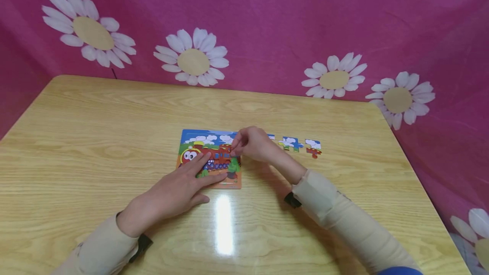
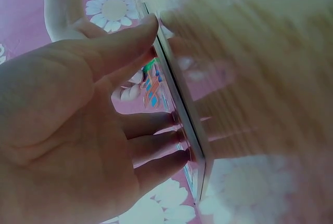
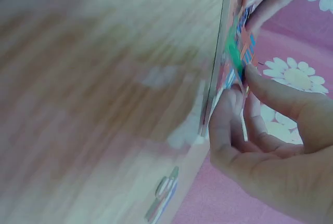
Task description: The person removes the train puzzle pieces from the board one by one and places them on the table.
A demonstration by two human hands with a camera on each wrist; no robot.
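Note:
A flat jigsaw puzzle [image 1: 231,185] with a smiling red train, white clouds and a blue sky lies on the table. My left hand [image 1: 172,194] rests on it with fingers spread, fingertips pressing the picture. In the left wrist view, the thumb [image 2: 140,31] lies along the board's near edge. At the right side of the picture, my right hand [image 1: 255,144] pinches a puzzle piece between thumb and fingers. Green shows on that puzzle piece [image 3: 234,52] in the right wrist view; fingers hide part of it.
To the right of the board lie loose puzzle pieces: one with cloud and green [image 1: 291,143], another with cloud and red [image 1: 313,147], and one partly behind my right hand [image 1: 271,136]. A pink cloth [image 1: 263,33] with daisies hangs behind the wooden table [image 1: 114,130].

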